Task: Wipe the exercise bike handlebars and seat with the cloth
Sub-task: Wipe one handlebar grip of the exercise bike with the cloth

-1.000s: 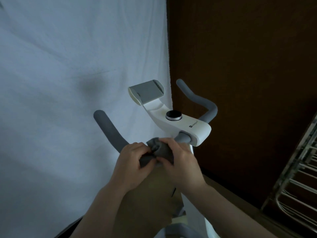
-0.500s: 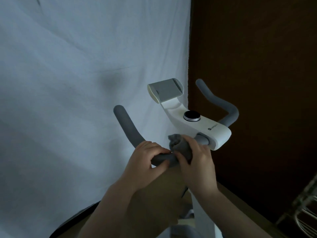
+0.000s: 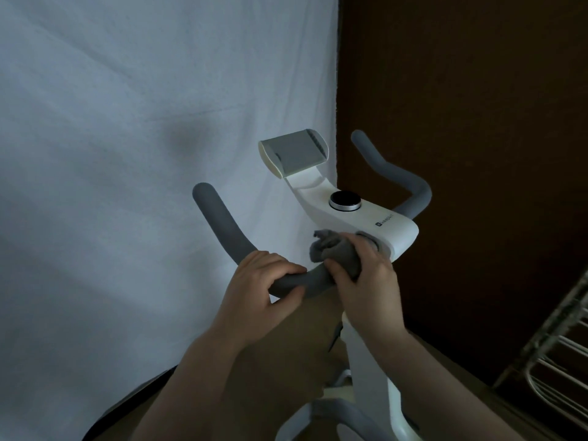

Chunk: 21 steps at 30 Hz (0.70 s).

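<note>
White sheet, hands — cloth, handlebar

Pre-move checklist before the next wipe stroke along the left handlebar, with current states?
1. Cloth in grip: ok. The right hand holds the grey cloth wrapped on the bar.
2. Bar steadied: ok. The left hand grips the left handlebar near its bend.
3. Stroke path clear: not ok. The left hand sits on the bar right beside the cloth.
4. Cloth clear of the black knob: ok.
5. Right handlebar wiped: cannot tell.
6. Seat state: cannot tell, out of view.
</note>
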{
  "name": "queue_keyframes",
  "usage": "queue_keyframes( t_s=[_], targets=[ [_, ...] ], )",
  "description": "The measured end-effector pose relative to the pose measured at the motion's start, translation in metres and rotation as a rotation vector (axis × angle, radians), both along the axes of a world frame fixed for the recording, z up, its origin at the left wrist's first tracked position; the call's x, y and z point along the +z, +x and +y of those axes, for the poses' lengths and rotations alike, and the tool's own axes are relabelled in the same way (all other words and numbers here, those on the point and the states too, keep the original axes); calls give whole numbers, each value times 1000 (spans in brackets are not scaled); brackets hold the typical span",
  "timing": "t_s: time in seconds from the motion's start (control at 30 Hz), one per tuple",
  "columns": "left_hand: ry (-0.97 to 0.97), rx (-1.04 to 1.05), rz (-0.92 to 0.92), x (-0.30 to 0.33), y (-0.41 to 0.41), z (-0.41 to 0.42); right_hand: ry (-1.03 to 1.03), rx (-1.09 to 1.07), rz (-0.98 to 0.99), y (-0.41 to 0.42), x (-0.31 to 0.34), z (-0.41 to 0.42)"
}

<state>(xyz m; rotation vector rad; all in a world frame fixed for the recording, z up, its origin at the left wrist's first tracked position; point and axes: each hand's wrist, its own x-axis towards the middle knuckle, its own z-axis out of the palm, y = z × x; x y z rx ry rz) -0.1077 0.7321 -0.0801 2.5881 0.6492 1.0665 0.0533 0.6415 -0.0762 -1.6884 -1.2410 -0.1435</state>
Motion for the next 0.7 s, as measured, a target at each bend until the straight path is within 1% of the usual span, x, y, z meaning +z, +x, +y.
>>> queue_keyframes(
  t_s=[0.07,0.1,0.17,0.23,0.27,0.3,0.4,0.47,0.53,0.57,0.63,0.7],
  targets=[
    [7,-20,5,1,-1,2,-8,63,-93,-14,-2,0],
    [7,-26,4,1,-1,2,-38,103,-103,-16,-1,-2],
    [-2,-28,2,1,-1,3,-68,115,-18,-4,3,-1],
    [-7,-25,-1,1,-1,3,-39,-4,112,4,4,-2],
    [-5,-26,1,0,-1,3,-44,-34,142,-1,3,-3],
    [-5,-29,2,0,-1,3,-56,-21,129,-11,1,-3],
    [0,-38,12,0,-1,5,-77,74,7,-28,-1,-1],
    [-5,-37,42,1,-3,5,-75,15,109,-16,2,3],
    [-19,-34,65,4,-6,3,-30,-64,198,-15,0,3],
    [-22,-37,72,4,-7,2,-13,-57,196,-23,-1,1],
    [-27,-42,69,2,-7,1,-2,10,86,-42,-3,-3],
    [-14,-54,63,-1,-8,2,-56,58,-2,-39,-4,-5]
  ],
)
